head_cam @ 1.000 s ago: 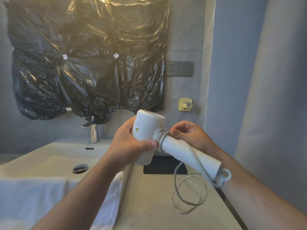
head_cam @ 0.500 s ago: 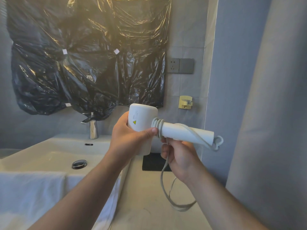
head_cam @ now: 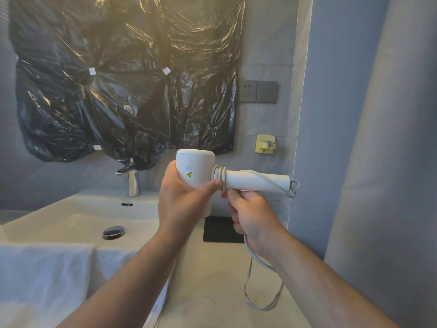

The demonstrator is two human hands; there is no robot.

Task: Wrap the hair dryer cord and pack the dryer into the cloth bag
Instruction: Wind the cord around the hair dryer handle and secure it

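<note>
I hold a white hair dryer (head_cam: 197, 168) in front of me above the counter. My left hand (head_cam: 183, 200) grips its barrel, with the thumb near the neck. The handle (head_cam: 257, 182) points right, with a few turns of the grey cord (head_cam: 263, 284) wound at its base. My right hand (head_cam: 251, 213) is just below the handle, closed on the cord, which loops down to the counter. A black object (head_cam: 221, 230) lies on the counter behind my hands; I cannot tell whether it is the cloth bag.
A white basin (head_cam: 78, 218) with a chrome tap (head_cam: 132, 181) is at the left, and a white towel (head_cam: 47, 275) hangs over its front. Black plastic sheeting (head_cam: 127, 91) covers the wall. A socket (head_cam: 257, 91) and a yellow hook (head_cam: 264, 144) are on the tiles. A curtain (head_cam: 390, 162) hangs at right.
The dryer handle swung from pointing down-right to level. My right hand went from on top of the handle to under it, carrying the cord around, and the hanging loop got shorter.
</note>
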